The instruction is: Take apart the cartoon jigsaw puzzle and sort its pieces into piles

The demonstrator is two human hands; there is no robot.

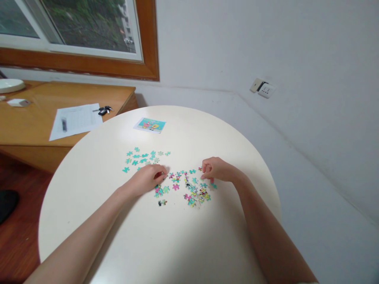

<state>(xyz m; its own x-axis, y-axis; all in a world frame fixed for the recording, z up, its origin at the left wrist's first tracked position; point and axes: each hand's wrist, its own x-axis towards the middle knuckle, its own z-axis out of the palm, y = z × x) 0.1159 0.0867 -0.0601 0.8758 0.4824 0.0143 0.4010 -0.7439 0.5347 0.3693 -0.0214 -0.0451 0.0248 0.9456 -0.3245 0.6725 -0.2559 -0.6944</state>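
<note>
Many small jigsaw puzzle pieces (175,187) lie loose on the round white table (142,244). My left hand (148,176) rests at the left of the middle group, fingers curled and thumb and forefinger close together beside the pieces; whatever is between the tips is too small to make out. On the right side of the group is my right hand (219,169), its fingers bent inward and the thumb near them, low over the pieces. Its fingertips hide what they may hold. A mixed pile of pink, yellow and teal pieces (194,191) lies between the hands.
Mostly teal pieces (144,156) are spread beyond my left hand. A picture card (152,125) with cartoon figures lies toward the table's far edge. On the wooden desk (115,94) at left are a paper sheet (78,118) and keys (103,110). A wall stands at right.
</note>
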